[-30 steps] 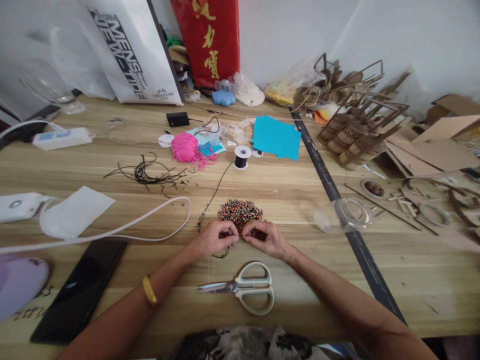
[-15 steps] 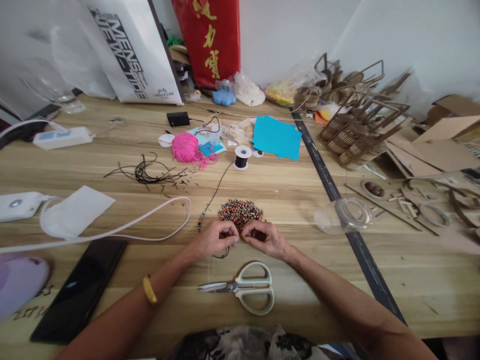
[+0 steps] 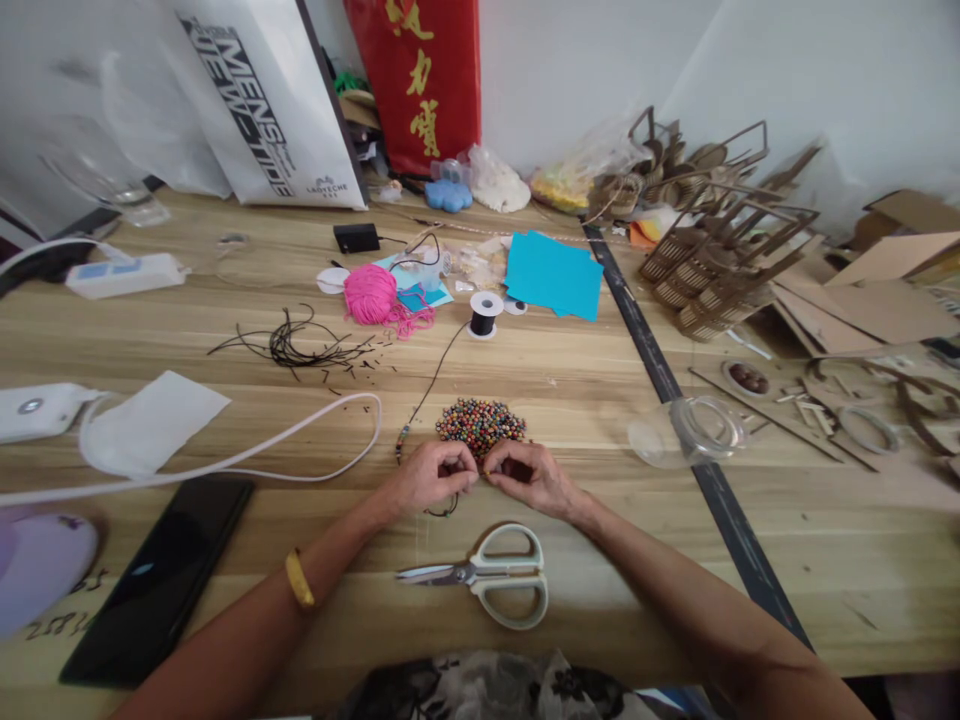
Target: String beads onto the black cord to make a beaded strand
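My left hand (image 3: 439,477) pinches a thin black cord (image 3: 436,378), its fingertips near the front edge of a heap of small multicoloured beads (image 3: 481,424). Several beads are strung on the cord just left of this hand, and a short length hangs below its fingers. Opposite it, my right hand (image 3: 536,478) pinches a tiny yellowish bead (image 3: 487,474) between thumb and forefinger. The two sets of fingertips almost meet. From the beads the cord runs back to a white-flanged spool (image 3: 486,315). Scissors with pale handles (image 3: 510,577) lie in front of my hands.
A black phone (image 3: 157,580) and white cable (image 3: 300,420) lie at left. Behind are cut black cords (image 3: 300,345), pink yarn (image 3: 370,294) and blue sheets (image 3: 553,273). At right are a clear round container (image 3: 705,428) and small brown baskets (image 3: 705,270).
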`<state>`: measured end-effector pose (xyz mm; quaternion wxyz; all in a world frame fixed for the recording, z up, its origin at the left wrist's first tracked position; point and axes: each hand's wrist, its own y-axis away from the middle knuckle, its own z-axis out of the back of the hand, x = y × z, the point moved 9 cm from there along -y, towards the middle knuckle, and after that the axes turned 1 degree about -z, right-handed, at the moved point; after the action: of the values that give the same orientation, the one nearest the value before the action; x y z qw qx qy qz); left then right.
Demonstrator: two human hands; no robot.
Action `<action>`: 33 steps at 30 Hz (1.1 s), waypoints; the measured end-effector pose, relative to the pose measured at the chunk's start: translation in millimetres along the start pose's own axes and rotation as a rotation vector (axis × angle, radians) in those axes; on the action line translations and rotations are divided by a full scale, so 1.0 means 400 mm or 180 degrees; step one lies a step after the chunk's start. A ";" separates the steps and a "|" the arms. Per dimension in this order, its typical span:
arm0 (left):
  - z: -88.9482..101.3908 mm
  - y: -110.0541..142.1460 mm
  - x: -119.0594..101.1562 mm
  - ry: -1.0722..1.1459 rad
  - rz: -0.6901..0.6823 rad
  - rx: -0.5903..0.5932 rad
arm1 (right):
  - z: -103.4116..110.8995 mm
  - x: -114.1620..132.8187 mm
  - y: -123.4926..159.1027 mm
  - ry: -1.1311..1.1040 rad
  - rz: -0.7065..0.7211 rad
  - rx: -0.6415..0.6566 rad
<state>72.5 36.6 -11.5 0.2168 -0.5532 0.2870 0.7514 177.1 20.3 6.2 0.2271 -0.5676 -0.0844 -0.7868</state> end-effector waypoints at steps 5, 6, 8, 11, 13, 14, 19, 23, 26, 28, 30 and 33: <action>0.000 -0.001 0.001 0.0048 -0.0031 0.0017 | 0.000 -0.007 0.001 -0.0110 -0.0121 -0.0016; -0.001 -0.001 0.001 0.0053 -0.0037 0.0023 | 0.001 -0.007 0.000 -0.0126 -0.0144 -0.0014; -0.002 -0.002 0.004 0.0059 -0.0040 0.0036 | 0.001 -0.006 0.000 -0.0145 -0.0166 -0.0005; -0.004 -0.003 0.010 0.0067 -0.0030 0.0053 | 0.001 -0.004 -0.001 -0.0159 -0.0169 0.0004; -0.004 -0.003 0.012 0.0061 -0.0031 0.0062 | 0.001 -0.005 -0.001 -0.0163 -0.0172 -0.0006; -0.004 -0.003 0.013 0.0048 -0.0029 0.0058 | 0.001 -0.006 0.000 -0.0161 -0.0179 -0.0013; -0.003 -0.004 0.008 -0.0002 -0.0090 0.0059 | -0.001 -0.006 -0.001 -0.0150 -0.0171 0.0002; -0.006 -0.003 0.002 0.0016 -0.0139 0.0104 | 0.000 -0.001 -0.002 -0.0131 -0.0113 0.0000; -0.005 -0.004 0.001 -0.0019 -0.0124 0.0115 | 0.000 0.000 -0.002 -0.0119 -0.0095 0.0007; -0.005 -0.005 0.002 -0.0034 -0.0089 0.0126 | -0.001 0.000 -0.002 -0.0104 -0.0092 0.0021; -0.005 -0.005 0.004 -0.0048 -0.0076 0.0130 | -0.001 0.000 -0.002 -0.0091 -0.0083 0.0026; -0.005 -0.005 0.005 -0.0068 -0.0088 0.0114 | -0.001 0.003 -0.002 -0.0079 -0.0052 0.0024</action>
<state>74.7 36.9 -14.1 0.2401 -0.5450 0.2904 0.7490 176.1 20.7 7.3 0.2218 -0.5757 -0.0949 -0.7812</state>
